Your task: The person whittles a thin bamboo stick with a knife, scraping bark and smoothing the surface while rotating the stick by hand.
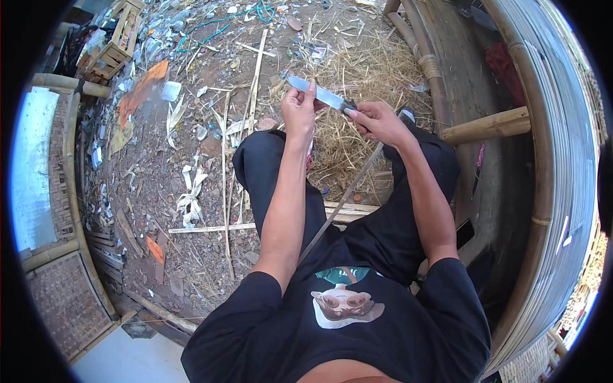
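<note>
A knife (328, 96) with a broad pale blade and a dark handle is held out in front of my knees, its tip to the left. Around the handle my right hand (378, 121) is closed. My left hand (299, 113) pinches the blade near its tip, thumb on the flat. A long thin strip (341, 209), like split bamboo or wood, slants between my thighs from my lap up to beneath my right wrist. Whether my right hand touches its upper end I cannot tell.
Straw (348, 150) and shavings litter the ground by my feet, with pale strips (225, 172) and scraps at the left. A wooden crate (116, 41) lies at the far left. Along my right runs a bamboo frame (541, 172) with a crosspiece (488, 126).
</note>
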Motion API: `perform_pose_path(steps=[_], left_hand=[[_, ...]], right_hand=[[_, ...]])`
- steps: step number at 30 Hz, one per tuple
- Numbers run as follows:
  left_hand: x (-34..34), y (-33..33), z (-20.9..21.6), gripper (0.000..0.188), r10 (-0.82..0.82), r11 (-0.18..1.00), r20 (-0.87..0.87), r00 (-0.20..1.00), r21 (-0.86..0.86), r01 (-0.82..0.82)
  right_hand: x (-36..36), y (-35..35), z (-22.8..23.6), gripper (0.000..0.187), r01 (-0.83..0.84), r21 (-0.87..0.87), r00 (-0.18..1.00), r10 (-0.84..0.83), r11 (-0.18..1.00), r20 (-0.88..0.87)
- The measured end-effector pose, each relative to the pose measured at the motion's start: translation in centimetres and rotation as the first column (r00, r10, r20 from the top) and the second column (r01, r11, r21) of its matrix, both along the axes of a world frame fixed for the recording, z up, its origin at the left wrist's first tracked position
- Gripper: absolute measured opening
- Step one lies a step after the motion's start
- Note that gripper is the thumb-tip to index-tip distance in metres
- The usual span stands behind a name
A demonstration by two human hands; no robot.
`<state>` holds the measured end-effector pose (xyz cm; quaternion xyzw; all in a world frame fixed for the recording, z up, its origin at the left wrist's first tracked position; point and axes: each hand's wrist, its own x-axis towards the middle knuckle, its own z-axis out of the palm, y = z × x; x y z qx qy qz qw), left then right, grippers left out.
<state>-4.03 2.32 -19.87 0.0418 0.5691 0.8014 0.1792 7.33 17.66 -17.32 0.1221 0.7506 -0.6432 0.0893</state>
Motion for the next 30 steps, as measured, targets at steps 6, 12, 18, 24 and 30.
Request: perform_pose_path(steps=[6,12,18,24,30], left_hand=[[0.0,-0.2,0.1,0.015,0.003,1.000,-0.081,0.997,0.007,-0.003],[-0.3,-0.3,0.2,0.014,-0.037,0.999,-0.155,0.987,-0.033,0.032],[-0.1,-0.7,0.0,0.015,-0.081,0.993,-0.195,0.977,-0.098,0.063],[0.0,-0.5,0.2,0.016,-0.120,0.990,-0.192,0.974,-0.095,0.103],[-0.8,-1.4,2.6,0.019,-0.169,0.983,-0.197,0.966,-0.105,0.150]], right_hand=[[0.0,-0.4,-0.6,0.027,0.009,-0.072,1.000,-0.008,0.997,0.016],[0.0,-0.6,-0.6,0.026,0.009,-0.077,0.999,-0.007,0.997,0.033],[0.4,-1.1,-0.9,0.028,0.035,-0.070,0.998,-0.031,0.997,0.050],[0.0,-0.5,-1.3,0.027,0.010,-0.045,0.997,-0.007,0.999,0.075],[-0.1,-1.6,-0.5,0.029,-0.036,-0.150,0.996,0.023,0.988,-0.089]])
